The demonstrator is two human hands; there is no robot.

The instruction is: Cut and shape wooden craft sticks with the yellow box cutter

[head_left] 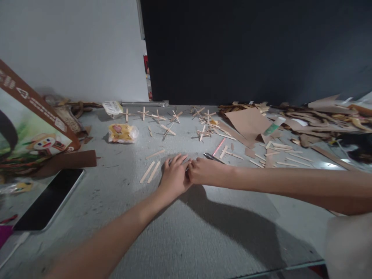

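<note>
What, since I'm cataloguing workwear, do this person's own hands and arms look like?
The left hand and right hand are bare, without gloves. No watch, bracelet or sleeve shows on the left arm or right arm. The pale, blurred patch below the right arm may be clothing.

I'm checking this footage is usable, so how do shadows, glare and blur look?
Head view: a dark shadow spreads over the tabletop below the right forearm; head view: a small glare spot shows right of the loose wooden sticks; head view: the left forearm looks soft near the bottom edge.
</note>
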